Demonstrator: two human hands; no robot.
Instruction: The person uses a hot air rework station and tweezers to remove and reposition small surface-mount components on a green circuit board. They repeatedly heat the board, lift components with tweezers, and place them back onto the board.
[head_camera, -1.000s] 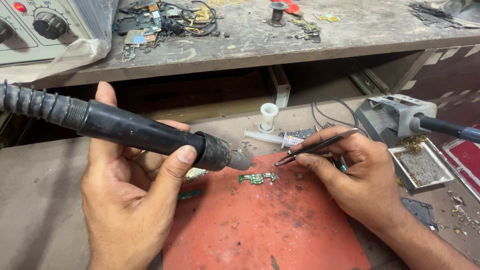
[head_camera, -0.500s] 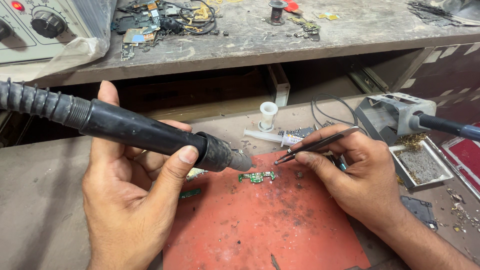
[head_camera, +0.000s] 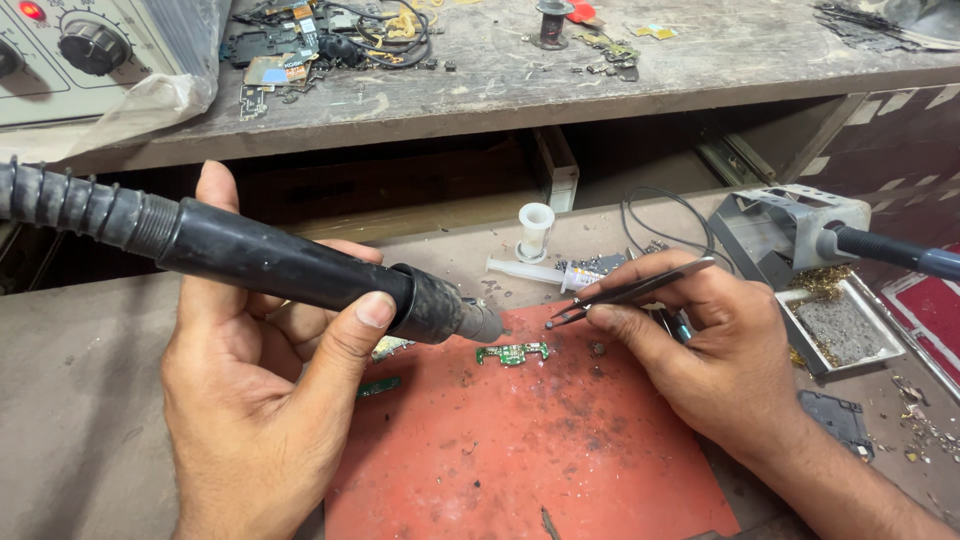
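My left hand grips a black hot-air wand with a ribbed hose; its metal nozzle points right, just above and left of a small green circuit board. That board lies on a red work mat. My right hand holds thin metal tweezers, whose tips hover just right of the board, above the mat.
A syringe and a white spool lie behind the mat. A soldering iron stand with its tray sits at right. A control unit with knobs and loose parts rest on the upper shelf.
Both hands hold almost still; the wand nozzle and tweezer tips stay close to the green board.
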